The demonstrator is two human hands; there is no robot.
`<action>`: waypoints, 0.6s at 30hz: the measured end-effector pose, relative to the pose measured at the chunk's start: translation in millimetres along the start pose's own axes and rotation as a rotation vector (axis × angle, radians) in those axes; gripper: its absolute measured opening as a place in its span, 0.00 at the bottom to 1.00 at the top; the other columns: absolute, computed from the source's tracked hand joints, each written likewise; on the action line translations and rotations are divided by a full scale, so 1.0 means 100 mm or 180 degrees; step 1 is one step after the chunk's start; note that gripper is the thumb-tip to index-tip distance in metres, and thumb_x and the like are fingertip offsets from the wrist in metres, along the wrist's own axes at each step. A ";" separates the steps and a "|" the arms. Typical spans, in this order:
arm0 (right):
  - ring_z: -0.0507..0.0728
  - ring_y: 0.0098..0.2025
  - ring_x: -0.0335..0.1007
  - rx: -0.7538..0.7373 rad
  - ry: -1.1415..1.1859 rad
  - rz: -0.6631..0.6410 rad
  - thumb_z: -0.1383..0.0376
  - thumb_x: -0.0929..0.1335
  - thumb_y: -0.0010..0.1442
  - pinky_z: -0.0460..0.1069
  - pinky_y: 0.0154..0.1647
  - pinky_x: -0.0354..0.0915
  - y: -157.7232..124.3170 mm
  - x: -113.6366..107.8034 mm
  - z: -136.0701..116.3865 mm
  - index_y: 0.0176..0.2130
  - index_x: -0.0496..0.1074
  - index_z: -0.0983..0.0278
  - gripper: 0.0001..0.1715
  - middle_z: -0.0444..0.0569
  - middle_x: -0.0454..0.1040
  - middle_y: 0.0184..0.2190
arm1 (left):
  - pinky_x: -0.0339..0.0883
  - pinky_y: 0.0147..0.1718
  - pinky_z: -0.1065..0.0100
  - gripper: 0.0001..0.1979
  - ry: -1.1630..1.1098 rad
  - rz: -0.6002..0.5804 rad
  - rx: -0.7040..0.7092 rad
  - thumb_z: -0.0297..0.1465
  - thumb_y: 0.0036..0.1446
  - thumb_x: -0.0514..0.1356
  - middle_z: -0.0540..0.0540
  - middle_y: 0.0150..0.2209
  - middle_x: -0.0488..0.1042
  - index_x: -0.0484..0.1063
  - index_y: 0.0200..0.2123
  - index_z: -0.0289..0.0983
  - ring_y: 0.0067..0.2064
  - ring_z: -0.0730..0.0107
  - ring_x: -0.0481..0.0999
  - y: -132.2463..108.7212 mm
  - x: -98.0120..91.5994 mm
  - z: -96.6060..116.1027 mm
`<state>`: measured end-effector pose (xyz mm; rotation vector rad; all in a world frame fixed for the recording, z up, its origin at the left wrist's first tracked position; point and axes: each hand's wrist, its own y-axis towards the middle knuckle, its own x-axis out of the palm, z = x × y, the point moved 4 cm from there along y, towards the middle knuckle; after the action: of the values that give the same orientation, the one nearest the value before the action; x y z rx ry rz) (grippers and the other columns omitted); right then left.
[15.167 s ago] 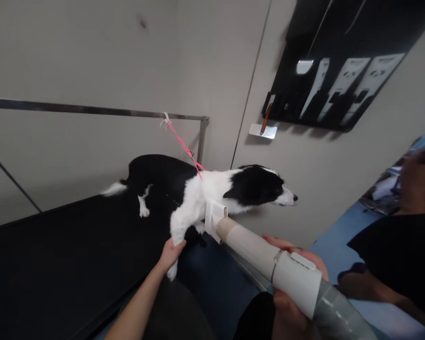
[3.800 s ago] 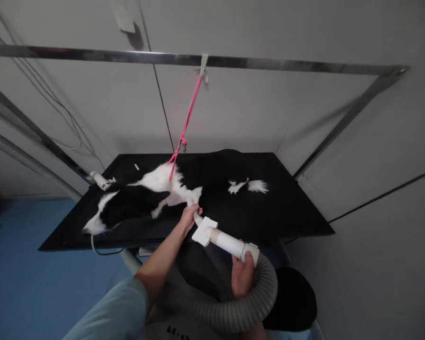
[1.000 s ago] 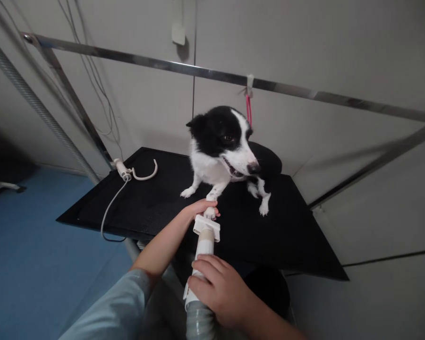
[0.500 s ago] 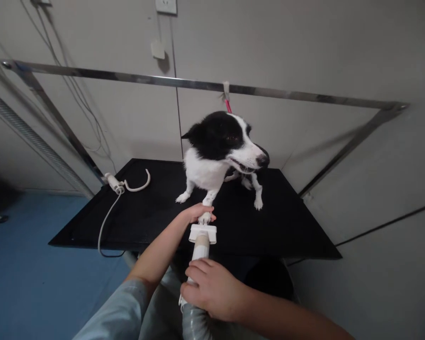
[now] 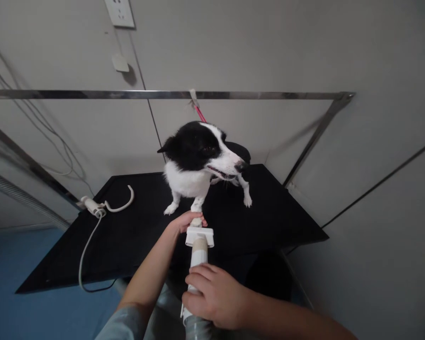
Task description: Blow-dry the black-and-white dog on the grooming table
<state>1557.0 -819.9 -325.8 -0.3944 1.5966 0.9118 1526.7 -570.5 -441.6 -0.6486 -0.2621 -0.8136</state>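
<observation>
At the table (image 5: 127, 236), left grip (image 5: 183, 221) clasps the dog's paw (image 5: 197, 221); right grip (image 5: 214, 298) holds the nozzle (image 5: 199, 246).

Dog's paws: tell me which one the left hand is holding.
The middle paw, at the black table's front edge: the left hand grips it, right above the white nozzle. The paw beside it and the far paw stand free.

Table: black table (image 5: 269, 222), dark flat top.
Middle, toward back: black-and-white dog (image 5: 194, 163), standing.
Back-left corner: white tool (image 5: 91, 206); its cord (image 5: 86, 246) hangs over the front edge.
</observation>
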 end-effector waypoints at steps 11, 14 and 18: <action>0.59 0.57 0.67 0.0341 0.0408 0.0295 0.64 0.67 0.65 0.53 0.55 0.69 -0.06 0.04 0.13 0.51 0.70 0.59 0.15 0.51 0.74 0.52 | 0.74 0.41 0.62 0.10 -0.0530 -0.0267 0.0022 0.26 0.56 0.63 0.46 0.23 0.74 0.71 0.22 0.33 0.31 0.64 0.79 0.01 0.06 0.06; 0.59 0.60 0.66 0.0580 0.0553 0.0442 0.62 0.67 0.65 0.54 0.58 0.69 -0.13 0.10 0.17 0.51 0.72 0.59 0.14 0.51 0.75 0.53 | 0.73 0.38 0.64 0.14 -0.0540 -0.0150 -0.0071 0.24 0.59 0.58 0.46 0.21 0.73 0.70 0.21 0.33 0.28 0.67 0.75 0.03 0.07 -0.12; 0.57 0.63 0.66 0.0887 0.0912 0.0557 0.59 0.68 0.65 0.52 0.62 0.67 -0.21 0.16 0.24 0.54 0.72 0.58 0.18 0.50 0.75 0.56 | 0.68 0.27 0.66 0.12 -0.0212 0.0115 -0.0441 0.24 0.59 0.58 0.46 0.20 0.72 0.70 0.22 0.33 0.23 0.67 0.72 0.05 0.00 -0.60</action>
<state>1583.9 -811.7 -347.7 -0.1964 2.0168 0.7719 1528.9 -605.0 -490.6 -0.8094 -0.2553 -0.7808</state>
